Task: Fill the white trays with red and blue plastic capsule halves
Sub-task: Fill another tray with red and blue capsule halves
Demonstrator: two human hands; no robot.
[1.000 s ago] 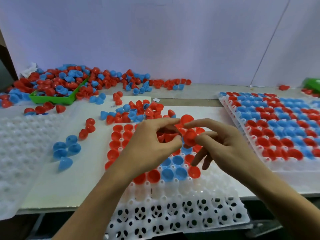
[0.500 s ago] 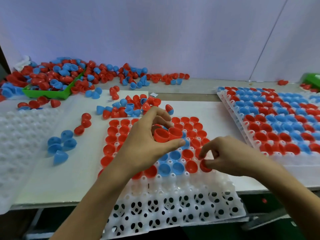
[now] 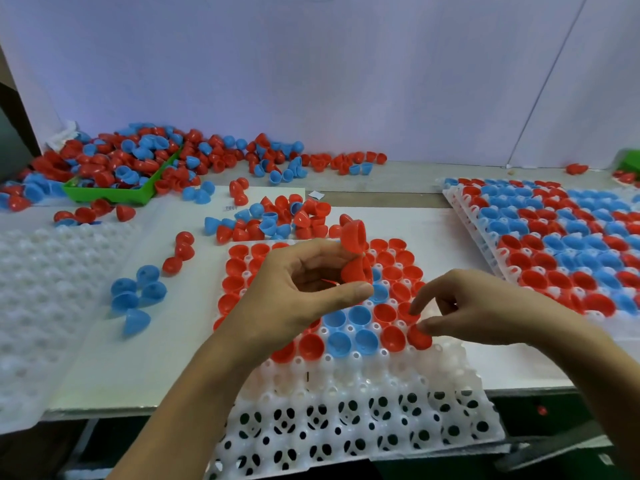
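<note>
In the head view, the left hand (image 3: 304, 289) was raised over the middle white tray (image 3: 363, 427), its fingers curled round a small stack of red halves (image 3: 355, 252), one cup sticking up past the fingertips and another gripped just below it. The right hand (image 3: 474, 306) was lower, near the tray's right side, with thumb and forefinger pinching a single red half (image 3: 420, 336) that sat at a pocket on the end of a partly filled row; whether it was fully seated could not be told.

The tray's far rows were filled with red halves, with a patch of blue halves (image 3: 349, 327) in the middle, while the near rows stood open and hung past the bench (image 3: 104, 358) edge. To the right lay a second tray (image 3: 554, 244), packed with red and blue in blocks. To the left lay an unfilled white tray (image 3: 41, 289). A few loose blue halves (image 3: 135, 296) lay on the bench between that tray and the middle one. At the back left a green bin (image 3: 114, 194) held a heap of red and blue halves that spilled along the bench.
</note>
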